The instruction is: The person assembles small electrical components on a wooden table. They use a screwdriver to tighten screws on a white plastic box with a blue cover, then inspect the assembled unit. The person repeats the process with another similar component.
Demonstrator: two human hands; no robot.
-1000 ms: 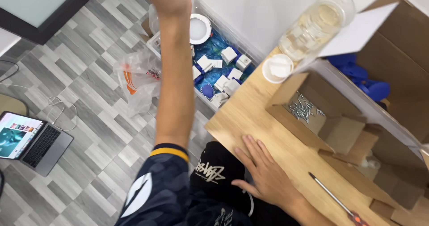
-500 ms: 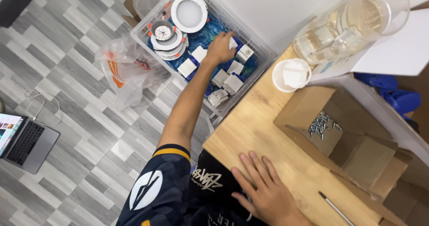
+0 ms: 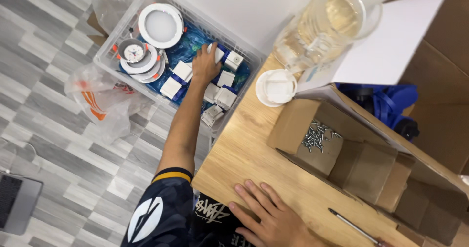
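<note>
the left hand (image 3: pixel 205 65) reaches into the clear bin (image 3: pixel 115 41) on the floor, fingers closed around 1 small white box (image 3: pixel 215 53). the right hand (image 3: pixel 271 218) lies flat and empty on the tabletop (image 3: pixel 244 144).

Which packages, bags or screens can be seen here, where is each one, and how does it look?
Small white boxes: in the floor crate, under the left hand; square, blue-trimmed.
Plastic bag: on the floor beside the crate; clear, orange print.
Cardboard box: on the table; brown, open, screws inside.
Laptop: floor, lower left; grey.
</note>
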